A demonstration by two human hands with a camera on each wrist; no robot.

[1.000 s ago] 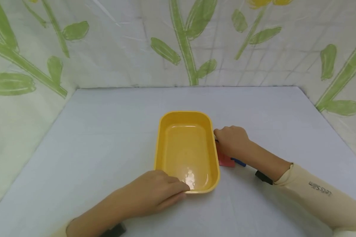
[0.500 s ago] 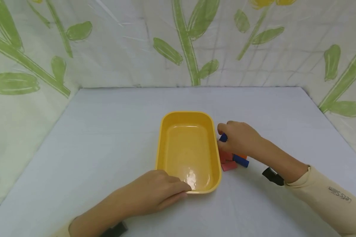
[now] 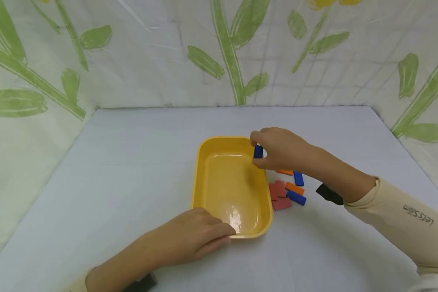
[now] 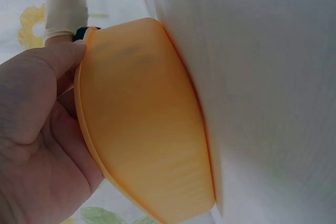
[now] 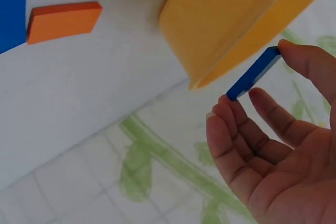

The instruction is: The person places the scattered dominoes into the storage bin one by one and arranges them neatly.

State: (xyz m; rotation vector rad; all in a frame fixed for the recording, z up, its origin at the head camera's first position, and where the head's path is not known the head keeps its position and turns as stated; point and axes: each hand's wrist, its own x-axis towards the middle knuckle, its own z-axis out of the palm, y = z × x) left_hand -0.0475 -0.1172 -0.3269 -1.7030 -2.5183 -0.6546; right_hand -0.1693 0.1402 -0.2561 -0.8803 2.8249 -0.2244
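Observation:
A deep yellow plastic tray (image 3: 226, 194) stands on the table in the head view. My left hand (image 3: 195, 235) grips its near rim; in the left wrist view the thumb (image 4: 68, 56) lies against the tray's outer side (image 4: 142, 114). Above the tray's far right corner, my right hand (image 3: 282, 148) holds a flat blue block (image 3: 258, 152). The right wrist view has this blue block (image 5: 254, 73) pinched by its two ends between thumb and fingertips. Right of the tray lie loose red blocks (image 3: 282, 203), orange blocks (image 3: 294, 188) and blue blocks (image 3: 296, 198).
A white cloth covers the table (image 3: 131, 162). Behind it hangs a pale sheet (image 3: 142, 61) painted with green stems and leaves. The loose blocks lie close along the tray's right wall, partly under the right forearm (image 3: 336, 178).
My right hand has lifted a blue block from the pile and carried it up and left to the tray's rim. More loose blocks show now. The left hand keeps its grip.

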